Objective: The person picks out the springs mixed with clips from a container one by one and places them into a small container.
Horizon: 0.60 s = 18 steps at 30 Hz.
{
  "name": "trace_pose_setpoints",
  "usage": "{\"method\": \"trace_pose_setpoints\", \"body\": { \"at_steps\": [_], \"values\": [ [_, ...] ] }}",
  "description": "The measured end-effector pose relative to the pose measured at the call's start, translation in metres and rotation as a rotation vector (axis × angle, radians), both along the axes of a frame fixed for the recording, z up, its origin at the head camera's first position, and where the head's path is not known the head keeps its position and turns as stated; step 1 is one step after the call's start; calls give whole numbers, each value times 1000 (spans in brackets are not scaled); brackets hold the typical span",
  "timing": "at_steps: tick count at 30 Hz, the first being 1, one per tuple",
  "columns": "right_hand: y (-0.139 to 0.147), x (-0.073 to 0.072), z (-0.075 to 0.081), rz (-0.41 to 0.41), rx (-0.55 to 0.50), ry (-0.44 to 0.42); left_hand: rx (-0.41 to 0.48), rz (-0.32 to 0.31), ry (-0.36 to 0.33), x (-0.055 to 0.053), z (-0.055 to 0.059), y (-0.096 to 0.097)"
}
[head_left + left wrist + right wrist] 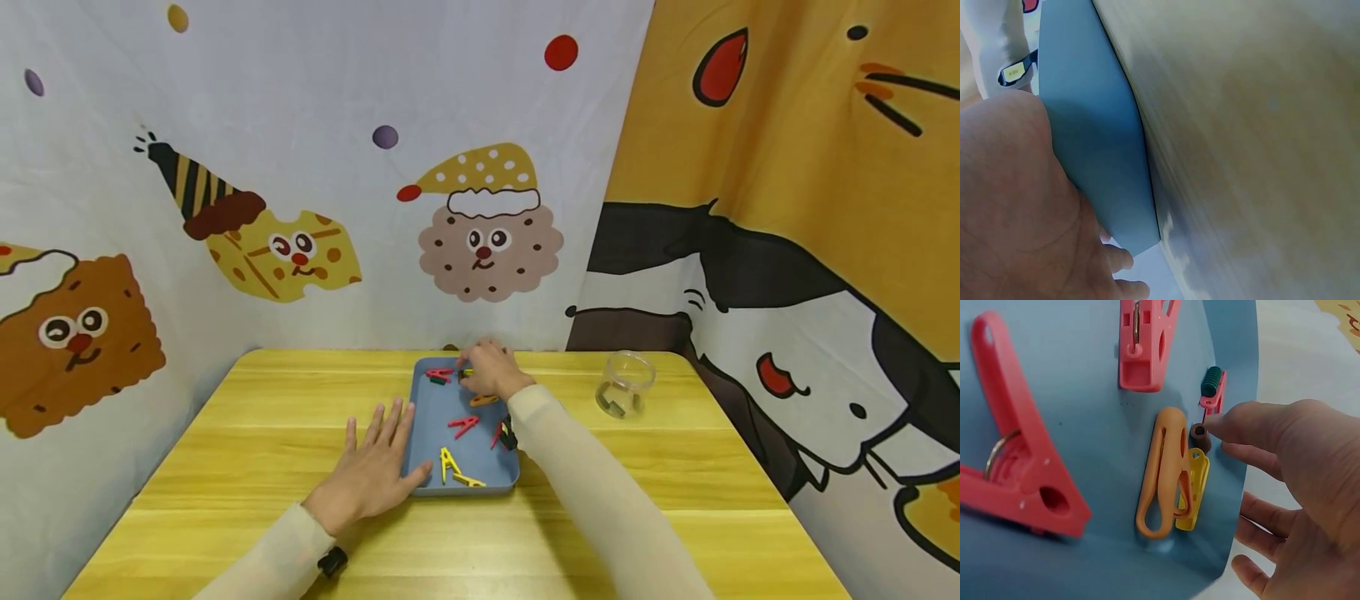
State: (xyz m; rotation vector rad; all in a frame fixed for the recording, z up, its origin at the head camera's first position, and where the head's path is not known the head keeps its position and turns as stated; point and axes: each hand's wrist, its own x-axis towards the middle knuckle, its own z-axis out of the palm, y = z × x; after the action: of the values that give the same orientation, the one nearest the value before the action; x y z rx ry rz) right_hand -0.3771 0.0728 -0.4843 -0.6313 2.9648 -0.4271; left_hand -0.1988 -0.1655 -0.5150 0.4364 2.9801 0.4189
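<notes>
My left hand [367, 477] lies with straight, spread fingers along the left rim of a blue-grey tray [424, 433]; its palm [1016, 200] is by the tray's outer wall in the left wrist view. Over the tray's far end reaches my right hand [491, 369]. Its thumb overlaps a small brown tube [1200, 437], with the index fingertip close by; whether they pinch it is unclear. Beside the tube lie a yellow clothespin [1195, 494] and an orange clothespin [1163, 475]. A dark green ribbed piece [1211, 381] rests by a pink clothespin [1220, 390].
Nearer in the tray are red clothespins [463, 425] and yellow ones [447, 463]. A clear jar [626, 379] with several dark pieces stands right of the tray on the wooden table [315, 400]. A printed cloth [480, 100] hangs behind.
</notes>
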Motion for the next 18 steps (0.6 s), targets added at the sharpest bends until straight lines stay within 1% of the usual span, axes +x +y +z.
{"method": "trace_pose_setpoints", "body": {
  "at_steps": [9,12,14,18],
  "values": [
    [-4,-4,-6,-27,-8,-12,2,-1,1,1,4,1],
    [-5,-4,-8,-31,-7,-3,5,1,1,1,5,1],
    [-5,-7,-13,-26,-5,18,7,2,1,2,5,1],
    [-5,-10,-16,-28,-5,28,7,4,4,1,3,1]
  ]
}}
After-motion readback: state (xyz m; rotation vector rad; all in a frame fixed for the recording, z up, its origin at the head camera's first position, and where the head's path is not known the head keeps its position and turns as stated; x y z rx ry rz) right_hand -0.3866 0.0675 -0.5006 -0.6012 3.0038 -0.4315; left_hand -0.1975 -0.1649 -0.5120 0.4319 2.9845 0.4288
